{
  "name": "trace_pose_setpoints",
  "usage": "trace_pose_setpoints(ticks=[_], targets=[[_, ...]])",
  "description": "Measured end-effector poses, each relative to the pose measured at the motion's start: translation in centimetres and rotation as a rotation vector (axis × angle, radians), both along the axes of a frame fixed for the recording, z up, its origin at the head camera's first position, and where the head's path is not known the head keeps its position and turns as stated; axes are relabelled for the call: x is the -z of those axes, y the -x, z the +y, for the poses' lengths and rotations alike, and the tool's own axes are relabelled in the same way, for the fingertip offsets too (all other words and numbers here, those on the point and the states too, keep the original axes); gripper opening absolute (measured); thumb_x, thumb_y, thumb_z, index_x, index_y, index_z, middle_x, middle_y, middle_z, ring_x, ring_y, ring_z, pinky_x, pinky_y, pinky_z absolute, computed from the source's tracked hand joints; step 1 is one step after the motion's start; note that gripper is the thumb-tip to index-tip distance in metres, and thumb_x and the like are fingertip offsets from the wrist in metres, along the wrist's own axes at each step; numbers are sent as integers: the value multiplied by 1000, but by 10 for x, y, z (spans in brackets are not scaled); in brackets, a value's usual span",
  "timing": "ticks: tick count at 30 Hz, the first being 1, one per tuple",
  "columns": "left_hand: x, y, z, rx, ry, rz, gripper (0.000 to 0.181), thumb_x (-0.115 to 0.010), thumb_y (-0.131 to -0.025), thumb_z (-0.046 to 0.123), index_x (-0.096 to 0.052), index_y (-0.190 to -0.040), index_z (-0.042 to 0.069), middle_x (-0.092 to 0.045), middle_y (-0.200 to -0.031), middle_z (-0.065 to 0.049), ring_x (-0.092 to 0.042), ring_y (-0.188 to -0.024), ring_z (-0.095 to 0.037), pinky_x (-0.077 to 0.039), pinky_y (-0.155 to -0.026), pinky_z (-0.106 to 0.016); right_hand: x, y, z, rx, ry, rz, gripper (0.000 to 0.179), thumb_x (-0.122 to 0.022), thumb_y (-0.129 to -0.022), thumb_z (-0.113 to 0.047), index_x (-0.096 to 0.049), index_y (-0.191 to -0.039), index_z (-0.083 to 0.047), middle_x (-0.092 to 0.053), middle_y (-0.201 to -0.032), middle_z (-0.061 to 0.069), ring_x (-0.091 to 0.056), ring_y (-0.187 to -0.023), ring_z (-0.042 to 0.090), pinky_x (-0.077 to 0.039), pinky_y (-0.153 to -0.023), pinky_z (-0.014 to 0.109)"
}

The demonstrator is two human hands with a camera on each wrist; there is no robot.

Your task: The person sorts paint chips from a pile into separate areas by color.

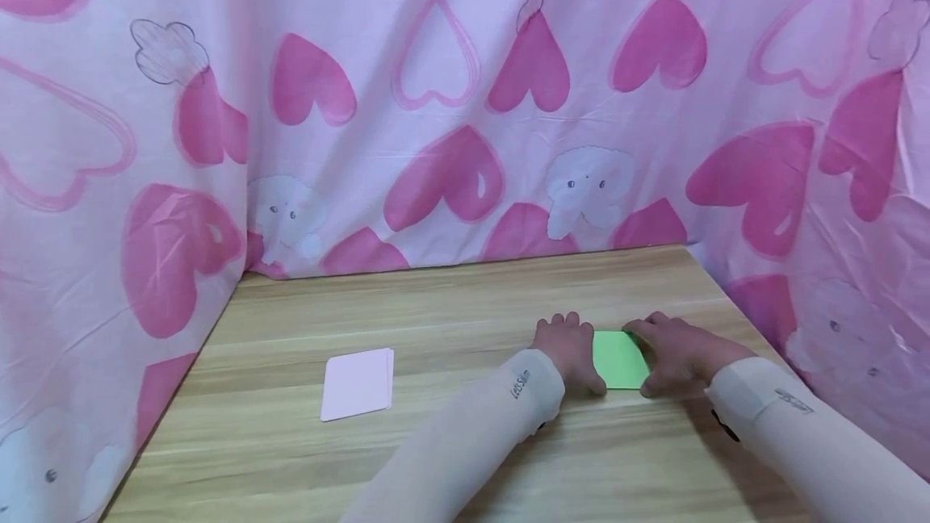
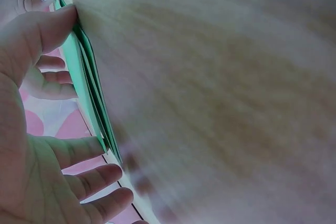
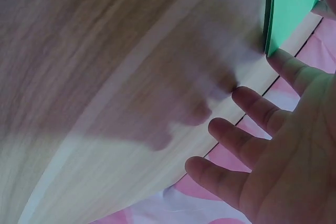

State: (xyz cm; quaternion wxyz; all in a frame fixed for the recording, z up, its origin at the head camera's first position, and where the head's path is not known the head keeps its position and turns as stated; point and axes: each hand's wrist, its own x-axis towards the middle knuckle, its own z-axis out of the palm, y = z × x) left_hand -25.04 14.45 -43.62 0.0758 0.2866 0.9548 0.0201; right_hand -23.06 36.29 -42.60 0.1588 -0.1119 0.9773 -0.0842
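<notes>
A small stack of green square cards (image 1: 620,360) lies on the wooden table, right of the middle. My left hand (image 1: 569,349) is at the stack's left side, thumb by the near corner and index finger at the far one. On the opposite side my right hand (image 1: 677,349) touches the right edge, its thumb at the near corner and index finger at the far corner. In the left wrist view the green cards (image 2: 88,85) show several layers, slightly fanned apart at the edge. The other fingers of both hands are spread, nearly straight, beyond the cards.
A stack of pale pink cards (image 1: 356,384) lies to the left on the wooden table (image 1: 465,297), its sheets a little offset. Pink heart-patterned cloth (image 1: 450,168) stands as walls along the back and both sides of the table.
</notes>
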Motion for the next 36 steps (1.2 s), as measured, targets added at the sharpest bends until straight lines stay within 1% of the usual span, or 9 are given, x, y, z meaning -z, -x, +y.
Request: trace_pose_setpoints(ticks=[6,9,13,18,23,25,29,33,36], targets=[[-2,-1,-2,-2,-3,-13,69,-84,-71,67,-66,-123,25,-54,-103,7,-47,-93,-13,-48,-90,-33,-2,2,-3,36,4,-48,103,-101,-60,-39,-55,-149,-11,-57,-127,13,-57,-108,35,-57,-91,60],[-2,-1,-4,-9,1,-15,70,-84,-72,67,-65,-124,25,-54,-104,7,-47,-94,-13,-48,-90,-33,-2,6,-5,39,5,-64,105,-101,-61,-37,-53,-150,-11,-56,-128,14,-57,-110,36,-56,-93,62],[-2,1,-7,-13,5,-13,71,-82,-72,68,-63,-126,25,-55,-105,7,-48,-95,-13,-49,-91,-33,-2,11,-7,24,7,-60,107,-102,-61,-37,-51,-152,-11,-56,-131,16,-56,-112,38,-55,-96,65],[-1,9,-14,-13,8,-14,79,-80,-72,73,-60,-132,26,-56,-110,7,-52,-101,-13,-51,-96,-35,-1,16,-9,-6,31,-27,111,-102,-59,-42,-50,-152,-10,-55,-137,20,-56,-118,43,-53,-98,67],[-2,20,-24,-30,28,-3,86,-78,-72,79,-58,-138,27,-59,-122,7,-57,-114,-14,-51,-100,-37,-2,22,-16,-35,59,6,111,-101,-59,-44,-51,-153,-10,-54,-141,20,-55,-119,41,-55,-95,63],[-3,23,-30,-42,26,-6,88,-77,-73,79,-57,-141,27,-59,-129,6,-57,-121,-16,-51,-104,-39,-3,24,-20,-53,66,11,110,-100,-61,-44,-51,-153,-10,-54,-142,19,-55,-120,40,-56,-94,62],[-5,28,-40,-43,10,-10,91,-73,-77,78,-53,-148,25,-58,-140,4,-54,-132,-19,-49,-110,-43,-5,25,-29,-87,71,18,107,-98,-65,-46,-50,-153,-9,-52,-146,21,-53,-127,46,-53,-99,67],[-8,32,-54,-40,-19,-35,93,-70,-80,76,-50,-154,23,-55,-148,3,-51,-139,-21,-46,-114,-45,-4,26,-38,-117,62,42,102,-92,-73,-53,-49,-154,-9,-50,-151,23,-50,-135,49,-49,-103,70],[-9,35,-69,-42,-41,-52,94,-69,-82,74,-46,-157,21,-53,-152,1,-49,-142,-22,-45,-116,-48,-4,27,-48,-140,86,64,98,-88,-77,-55,-49,-155,-9,-50,-152,23,-49,-136,49,-48,-104,70]])
